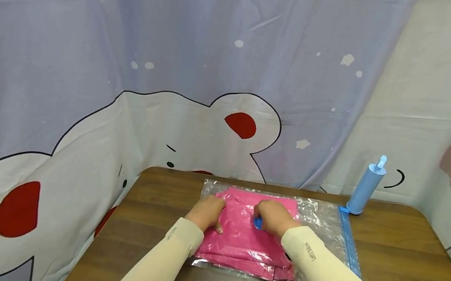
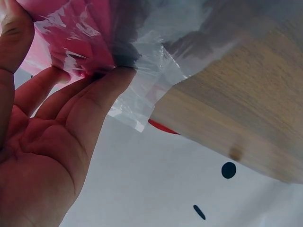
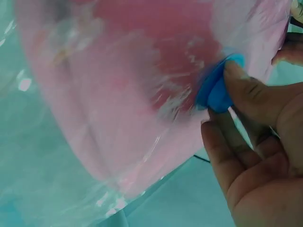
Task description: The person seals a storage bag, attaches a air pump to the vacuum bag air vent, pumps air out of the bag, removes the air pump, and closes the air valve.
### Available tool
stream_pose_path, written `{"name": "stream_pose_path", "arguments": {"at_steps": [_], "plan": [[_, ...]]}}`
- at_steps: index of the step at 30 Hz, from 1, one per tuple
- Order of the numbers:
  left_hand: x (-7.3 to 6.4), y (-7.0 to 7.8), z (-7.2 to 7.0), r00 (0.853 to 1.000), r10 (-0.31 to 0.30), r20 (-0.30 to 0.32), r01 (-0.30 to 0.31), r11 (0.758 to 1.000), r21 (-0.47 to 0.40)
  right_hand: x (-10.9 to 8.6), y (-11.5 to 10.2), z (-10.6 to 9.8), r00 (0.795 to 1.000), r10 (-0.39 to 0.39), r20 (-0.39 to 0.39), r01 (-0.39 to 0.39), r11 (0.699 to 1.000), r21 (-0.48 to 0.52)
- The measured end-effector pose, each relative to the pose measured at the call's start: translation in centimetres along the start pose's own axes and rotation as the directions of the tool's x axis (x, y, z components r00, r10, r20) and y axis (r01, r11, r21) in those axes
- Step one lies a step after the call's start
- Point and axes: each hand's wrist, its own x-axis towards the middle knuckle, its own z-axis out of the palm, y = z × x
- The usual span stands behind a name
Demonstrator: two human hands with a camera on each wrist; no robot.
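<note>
A clear plastic vacuum storage bag lies flat on the table with a folded pink cloth item inside. A round blue valve cap sits on the bag's upper face. My right hand pinches this cap between thumb and fingers, seen closest in the right wrist view. At the bag's left side, my left hand rests against the pink bundle, thumb spread from the fingers. In the left wrist view, the fingers reach fairly straight to the plastic.
A light blue hand pump stands upright at the table's back right, close to the bag's blue zip strip. The wooden table ends at a printed curtain behind it.
</note>
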Motion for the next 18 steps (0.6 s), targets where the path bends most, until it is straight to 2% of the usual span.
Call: {"name": "stream_pose_path", "arguments": {"at_steps": [3,5,6,7,9,10,12,14,16,18], "plan": [[0.3,-0.6,0.6,1.0,-0.001,0.001,0.001,1.0,-0.017,-0.2,-0.1,-0.4,0.998,0.042,0.052,-0.045,0.997,0.059],[0.3,-0.7,0.6,1.0,-0.001,0.016,0.001,1.0,-0.031,0.0,-0.3,-0.7,0.991,0.116,0.071,-0.122,0.989,0.079],[0.4,-0.7,0.6,1.0,-0.003,0.02,0.004,0.999,-0.037,0.1,-0.4,-0.7,0.985,0.162,0.066,-0.167,0.983,0.078],[0.4,-0.7,0.6,1.0,-0.006,0.024,0.007,0.999,-0.035,0.0,-1.5,-1.3,0.968,0.236,0.085,-0.242,0.969,0.058],[0.3,-0.5,0.4,0.999,-0.01,0.033,0.011,1.0,-0.027,0.3,-1.3,-0.8,0.954,0.296,0.058,-0.297,0.955,0.022],[0.4,-0.9,0.7,1.0,0.002,0.025,-0.002,1.0,-0.018,0.6,-1.0,-0.3,0.95,0.31,0.047,-0.311,0.951,0.003],[0.4,-0.6,0.4,1.0,0.0,0.029,0.0,1.0,-0.011,1.1,0.6,1.7,0.95,0.313,0.017,-0.312,0.949,-0.045],[0.3,-0.4,0.1,1.0,0.006,0.031,-0.006,1.0,-0.009,1.9,3.1,4.5,0.962,0.274,-0.009,-0.274,0.959,-0.069],[0.4,-0.5,0.4,1.0,0.008,0.022,-0.008,1.0,-0.016,2.6,5.1,6.6,0.973,0.23,-0.025,-0.231,0.968,-0.093],[0.5,-0.5,0.5,1.0,-0.004,0.023,0.004,1.0,-0.016,2.6,5.2,7.0,0.984,0.175,-0.042,-0.179,0.978,-0.106]]}}
